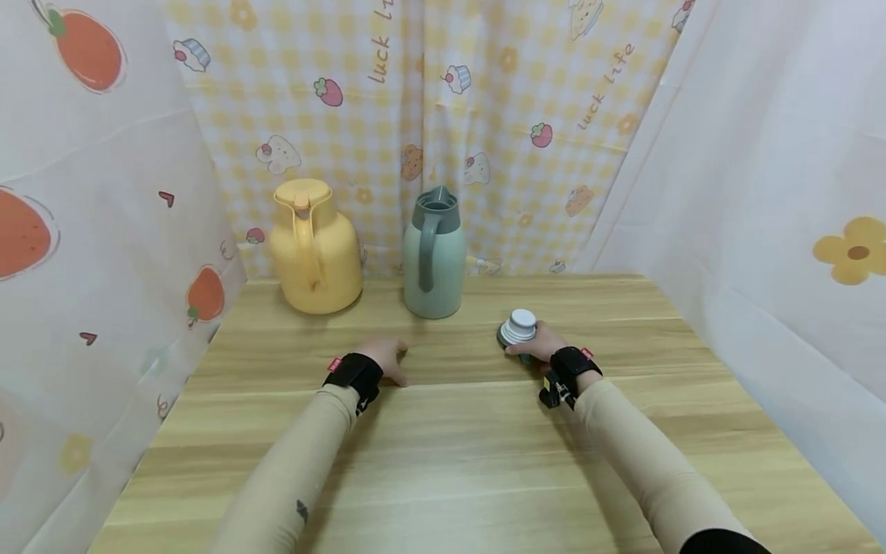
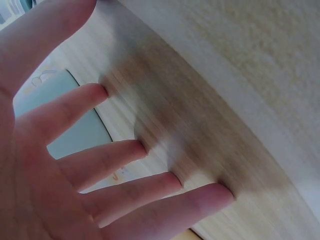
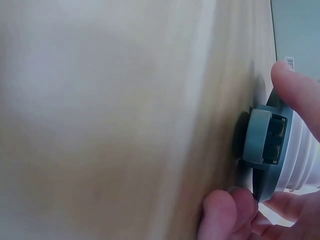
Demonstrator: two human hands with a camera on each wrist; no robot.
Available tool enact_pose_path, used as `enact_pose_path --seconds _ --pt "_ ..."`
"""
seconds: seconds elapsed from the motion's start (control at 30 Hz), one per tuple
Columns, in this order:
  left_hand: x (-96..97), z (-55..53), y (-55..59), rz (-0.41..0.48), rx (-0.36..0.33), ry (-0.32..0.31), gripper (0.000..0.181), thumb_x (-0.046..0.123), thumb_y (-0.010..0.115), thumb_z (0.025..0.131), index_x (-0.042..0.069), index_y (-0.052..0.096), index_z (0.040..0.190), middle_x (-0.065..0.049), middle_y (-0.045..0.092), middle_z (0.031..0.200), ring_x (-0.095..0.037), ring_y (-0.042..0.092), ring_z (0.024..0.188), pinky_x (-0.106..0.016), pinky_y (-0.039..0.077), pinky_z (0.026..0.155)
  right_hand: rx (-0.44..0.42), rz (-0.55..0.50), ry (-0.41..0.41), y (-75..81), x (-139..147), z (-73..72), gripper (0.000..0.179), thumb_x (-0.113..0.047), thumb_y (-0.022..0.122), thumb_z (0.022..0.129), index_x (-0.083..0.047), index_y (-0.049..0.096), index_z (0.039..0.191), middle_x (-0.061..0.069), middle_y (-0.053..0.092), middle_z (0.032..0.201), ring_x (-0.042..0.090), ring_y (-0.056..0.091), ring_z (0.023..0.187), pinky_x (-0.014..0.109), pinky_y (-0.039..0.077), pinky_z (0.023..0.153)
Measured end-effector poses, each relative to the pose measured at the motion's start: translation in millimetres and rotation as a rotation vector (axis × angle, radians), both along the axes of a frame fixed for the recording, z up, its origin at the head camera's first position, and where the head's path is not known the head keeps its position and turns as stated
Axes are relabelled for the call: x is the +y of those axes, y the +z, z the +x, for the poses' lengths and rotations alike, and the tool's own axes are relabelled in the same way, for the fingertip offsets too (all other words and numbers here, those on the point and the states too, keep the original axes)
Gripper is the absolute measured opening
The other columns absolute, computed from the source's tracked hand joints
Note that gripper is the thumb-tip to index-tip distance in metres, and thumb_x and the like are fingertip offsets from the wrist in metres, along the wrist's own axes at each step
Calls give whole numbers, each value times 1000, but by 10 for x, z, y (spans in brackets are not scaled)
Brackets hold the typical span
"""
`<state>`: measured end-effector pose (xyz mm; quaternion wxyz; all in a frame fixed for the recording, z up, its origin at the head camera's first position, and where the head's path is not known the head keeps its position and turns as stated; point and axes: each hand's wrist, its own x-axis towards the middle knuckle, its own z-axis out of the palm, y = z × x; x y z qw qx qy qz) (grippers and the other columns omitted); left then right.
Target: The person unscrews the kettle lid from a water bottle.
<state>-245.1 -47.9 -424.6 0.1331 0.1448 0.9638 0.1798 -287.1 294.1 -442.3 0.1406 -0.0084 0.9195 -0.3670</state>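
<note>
The words "luck life" can be read on the yellow-checked curtain (image 1: pixel 484 46) behind the pale green jug (image 1: pixel 446 269), once rising above the jug and again to its upper right. Black wrist straps (image 1: pixel 571 362) carry small red tabs (image 1: pixel 587 354) whose lettering is too small to read.

The lid (image 1: pixel 521 327), white with a dark green rim, is to the right of the green jug and nearer the person. It sits low at the counter (image 1: pixel 450 454), its white stepped plug facing up; whether it rests on the surface is hard to tell. The right hand (image 1: pixel 545 344) grips it by the edge, thumb on one side and fingers curled at the other. In the right wrist view a lighter green tab (image 3: pixel 256 136) stands out from the rim.

The left hand (image 1: pixel 384 358) is in front of the green jug and a little to its left, holding nothing; its fingers are spread, the tips at the counter.

The green jug stands upright, its grey-green collar open at the top and its handle (image 1: pixel 428 254) towards the person. To its left, apart from it, stands a yellow jug (image 1: pixel 335 261) with its top covered. White printed sheets (image 1: pixel 761 154) hang on both sides of the green jug, beyond the counter's edges.
</note>
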Motion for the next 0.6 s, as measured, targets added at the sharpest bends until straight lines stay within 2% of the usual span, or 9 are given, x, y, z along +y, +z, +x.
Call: enact_pose_path --seconds 0.1,0.2,0.33,0.43,0.5,0.6 --pt "-38 -41 102 -2 10 20 68 23 89 67 5 62 127 -14 60 129 -33 53 119 -44 42 98 14 -8 26 79 -72 -209 86 -34 77 81 9 32 140 29 47 131 39 53 109 41 54 67" --pt "-80 -66 202 -11 21 38 68 23 89 68 5 62 128 -14 59 130 -33 52 121 -44 41 100 32 -7 58 159 -144 -417 82 -33 77 82 8 35 139 29 48 131 40 52 112 44 51 81" --pt "-120 -90 310 -20 42 49 68 22 89 68 5 62 128 -14 59 130 -34 52 121 -45 41 100 35 21 85 243 -192 -681 84 -36 78 80 6 37 140 28 48 134 40 49 119 47 41 98" --pt "-116 -101 349 -42 51 52 67 23 89 68 7 63 128 -12 60 130 -32 52 121 -43 41 100 29 36 85 263 -196 -812 88 -39 79 78 6 37 141 28 47 135 41 48 120 48 39 100" --pt "-98 -97 347 -50 52 57 67 24 89 68 8 64 127 -11 60 129 -31 53 120 -42 41 100 32 33 85 255 -200 -846 87 -39 79 78 7 38 140 28 48 133 41 49 119 48 40 100" --pt "-64 -76 303 -69 56 56 66 24 90 66 8 65 125 -9 62 127 -30 54 119 -40 41 100 55 29 86 159 -192 -888 85 -38 79 77 8 40 137 29 50 130 41 50 116 48 41 98"
